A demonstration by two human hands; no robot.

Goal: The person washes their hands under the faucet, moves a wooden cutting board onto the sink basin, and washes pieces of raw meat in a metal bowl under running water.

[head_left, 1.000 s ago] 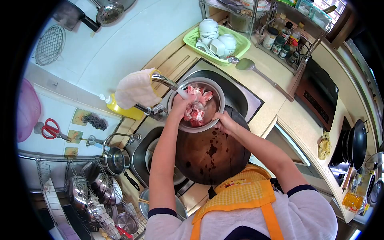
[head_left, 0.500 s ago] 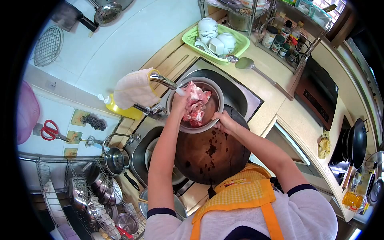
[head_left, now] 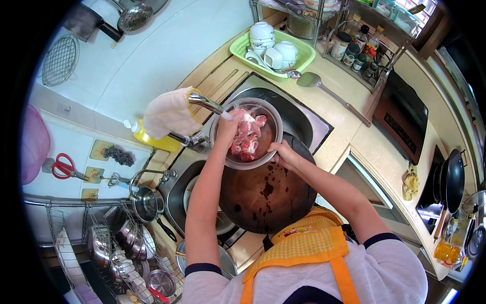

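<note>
Our left hand [head_left: 229, 129] is down in the steel bowl [head_left: 271, 133], fingers closed around a clump of raw meat pieces [head_left: 248, 136] just under the faucet spout [head_left: 205, 103]. Our right hand [head_left: 283, 154] grips the bowl's near rim, fingers curled over the edge to steady it. The bowl sits in the sink [head_left: 304, 126], touching the far edge of the dark round chopping board [head_left: 266, 192] that lies across the basin. We judge the cutting done, since the board is bare but stained and all the meat is in the bowl; the rinsing looks underway, with draining left. On the counter [head_left: 349, 131] beyond lie a spatula [head_left: 324, 88] and a green basket [head_left: 243, 48] of white bowls.
</note>
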